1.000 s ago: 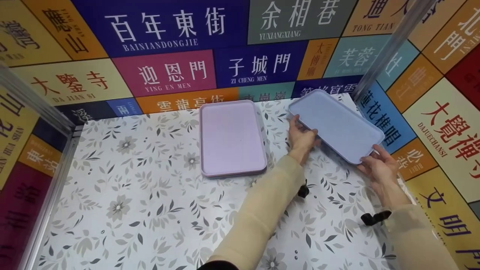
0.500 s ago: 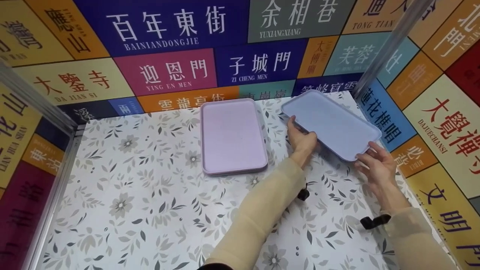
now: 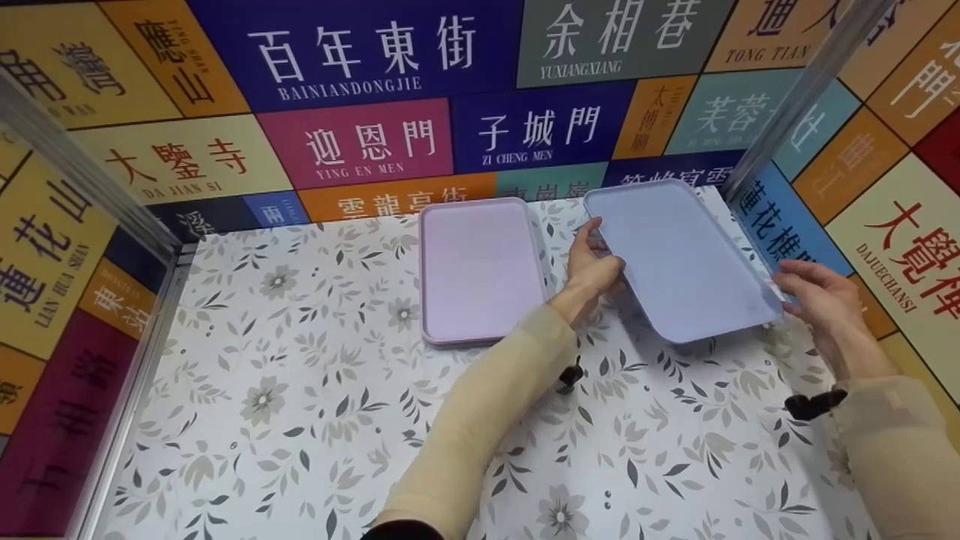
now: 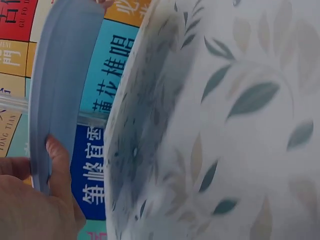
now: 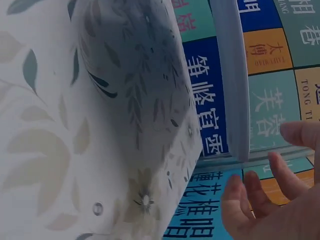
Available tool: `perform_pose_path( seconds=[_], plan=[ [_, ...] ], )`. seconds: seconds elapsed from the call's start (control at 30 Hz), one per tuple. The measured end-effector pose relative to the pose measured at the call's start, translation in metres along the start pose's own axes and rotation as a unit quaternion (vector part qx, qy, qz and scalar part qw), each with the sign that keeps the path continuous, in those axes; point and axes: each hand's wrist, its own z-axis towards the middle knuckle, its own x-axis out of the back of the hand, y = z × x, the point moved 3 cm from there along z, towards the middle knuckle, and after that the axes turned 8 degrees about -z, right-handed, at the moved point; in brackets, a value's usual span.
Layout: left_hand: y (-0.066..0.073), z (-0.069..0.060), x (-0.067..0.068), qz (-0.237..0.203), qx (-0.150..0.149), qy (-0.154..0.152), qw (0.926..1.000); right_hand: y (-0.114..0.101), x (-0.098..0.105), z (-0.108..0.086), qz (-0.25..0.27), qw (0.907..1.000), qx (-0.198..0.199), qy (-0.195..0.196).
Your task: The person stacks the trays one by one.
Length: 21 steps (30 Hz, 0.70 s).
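Observation:
A light blue rectangular tray (image 3: pixel 682 259) is held above the table at the back right, and its shadow falls on the cloth in both wrist views. My left hand (image 3: pixel 592 262) pinches its left edge, thumb on one face and fingers on the other, as the left wrist view (image 4: pixel 37 200) shows. Beside the tray's right corner is my right hand (image 3: pixel 829 311), fingers spread and slightly bent. In the right wrist view, a gap separates those fingertips (image 5: pixel 252 182) from the tray's edge (image 5: pixel 235 100). Left of the blue tray lies a lilac tray (image 3: pixel 481 270), flat on the table.
A white cloth with grey leaves and flowers covers the table (image 3: pixel 300 420). Panels with colourful Chinese signs (image 3: pixel 375 142) stand along the back and both sides. A metal post (image 3: pixel 784 97) rises at the back right corner, close behind the blue tray.
The blue tray has turned so that its near end swings toward me. My right hand has let go of its corner and moved right. My left hand keeps its grip.

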Motion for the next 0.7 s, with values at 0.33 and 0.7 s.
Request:
perform_pose_path(
  seconds=[0.33,0.7],
  plan=[
    [0.011,0.010,0.031,0.010,0.015,-0.102,0.9946,-0.024,-0.026,0.031,-0.022,0.9799,0.010,-0.198],
    [0.052,0.022,0.080,0.035,0.029,-0.166,0.9850,-0.034,-0.063,0.030,0.037,0.9545,0.125,-0.268]
  ],
)
